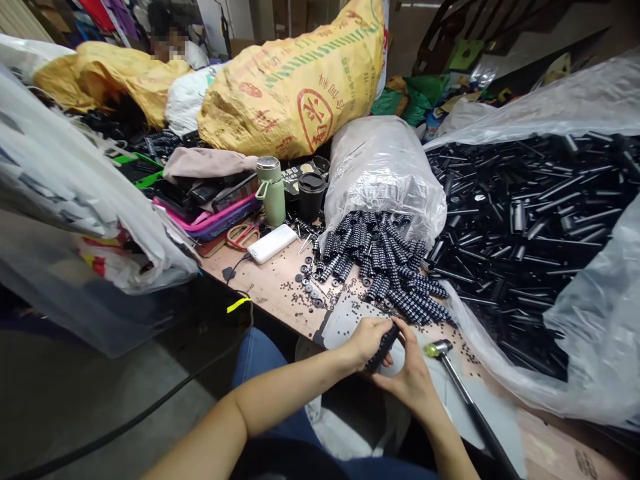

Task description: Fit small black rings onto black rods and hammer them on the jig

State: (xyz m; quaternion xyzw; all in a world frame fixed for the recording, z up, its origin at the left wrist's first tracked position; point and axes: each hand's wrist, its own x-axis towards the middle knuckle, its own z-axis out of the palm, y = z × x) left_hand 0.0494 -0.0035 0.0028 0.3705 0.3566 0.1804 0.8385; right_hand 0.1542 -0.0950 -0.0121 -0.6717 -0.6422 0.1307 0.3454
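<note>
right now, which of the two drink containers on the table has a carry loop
The pale green, silver-topped flask; the lidded black cup beside it shows no loop.

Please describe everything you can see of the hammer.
The hammer has a shiny metal head with a yellow-green, plastic-looking face on one end. A slim metal shaft leads into a long black grip, perhaps rubber. It lies slantwise across the grey sheet, to the right of the right hand, with neither hand touching it. Its head is at the far end; the grip reaches the picture's bottom edge.
</note>
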